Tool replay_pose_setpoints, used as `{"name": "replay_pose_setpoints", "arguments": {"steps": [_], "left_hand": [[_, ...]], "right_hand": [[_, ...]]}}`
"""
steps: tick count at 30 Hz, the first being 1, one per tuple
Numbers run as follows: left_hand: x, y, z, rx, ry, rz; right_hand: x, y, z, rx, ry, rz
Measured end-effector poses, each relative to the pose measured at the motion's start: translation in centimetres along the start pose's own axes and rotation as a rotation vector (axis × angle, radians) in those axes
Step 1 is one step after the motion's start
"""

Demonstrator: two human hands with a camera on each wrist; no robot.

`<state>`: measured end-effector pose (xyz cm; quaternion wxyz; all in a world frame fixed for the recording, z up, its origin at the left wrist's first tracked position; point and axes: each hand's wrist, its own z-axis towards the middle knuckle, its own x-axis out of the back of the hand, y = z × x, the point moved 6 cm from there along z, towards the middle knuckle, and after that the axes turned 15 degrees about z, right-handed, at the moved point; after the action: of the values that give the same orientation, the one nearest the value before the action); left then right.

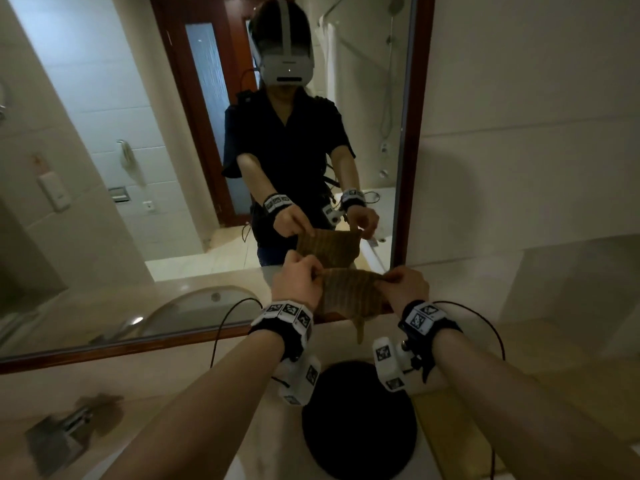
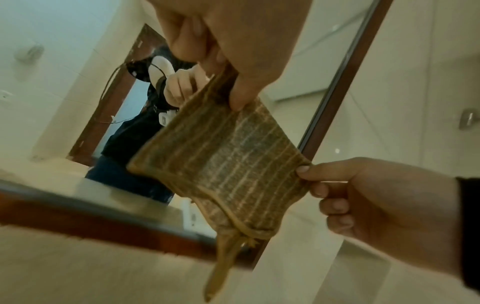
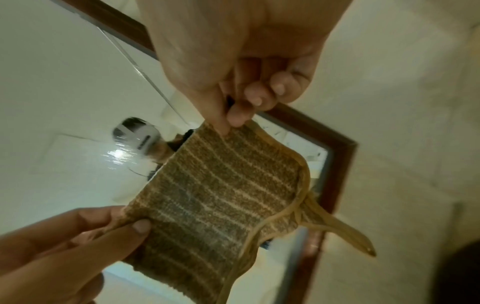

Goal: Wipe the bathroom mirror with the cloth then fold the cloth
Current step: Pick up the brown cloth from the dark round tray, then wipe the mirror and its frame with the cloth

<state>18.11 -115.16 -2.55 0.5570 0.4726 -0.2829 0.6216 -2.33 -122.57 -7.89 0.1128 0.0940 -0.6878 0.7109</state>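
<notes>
At the far left a tap (image 1: pixel 65 434) sits on the counter (image 1: pixel 180 372) below the mirror (image 1: pixel 104 161); moving in, the left hand (image 1: pixel 298 280) pinches one upper corner of the cloth (image 1: pixel 349 292) between thumb and curled fingers; the striped cloth hangs stretched in the air between both hands, just in front of the mirror's lower right corner, apparently already doubled, its hanging loop (image 1: pixel 360 329) dangling; the right hand (image 1: pixel 407 284) pinches the opposite corner the same way; below lies a dark round object (image 1: pixel 360 420); judging from this, folding is under way; the risk is a pinched corner slipping so the layers skew, or the loop getting caught inside the next fold
</notes>
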Motion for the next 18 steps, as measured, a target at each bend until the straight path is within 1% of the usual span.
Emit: {"name": "replay_pose_setpoints", "arguments": {"steps": [3,5,8,11,13,18], "left_hand": [[3.5,-0.2,2.2,0.135,0.164,-0.152],[6.3,-0.5,3.9,0.204,0.255,-0.232],[9.8,-0.7,6.2,0.238,0.378,-0.322],[11.9,-0.6,7.6,0.234,0.446,-0.36],[12.3,-0.4,8.2,0.232,0.463,-0.38],[12.2,-0.7,9.0,0.261,0.507,-0.43]], "right_hand": [[-0.5,-4.5,1.5,0.058,0.054,0.155],[-0.7,-8.0,2.2,0.105,0.062,0.235],[-0.8,-12.7,3.1,0.161,0.062,0.33],[-0.6,-15.7,3.9,0.199,0.082,0.382],[-0.4,-17.1,4.1,0.231,0.11,0.368],[-0.7,-17.5,4.6,0.222,0.09,0.416]]}}
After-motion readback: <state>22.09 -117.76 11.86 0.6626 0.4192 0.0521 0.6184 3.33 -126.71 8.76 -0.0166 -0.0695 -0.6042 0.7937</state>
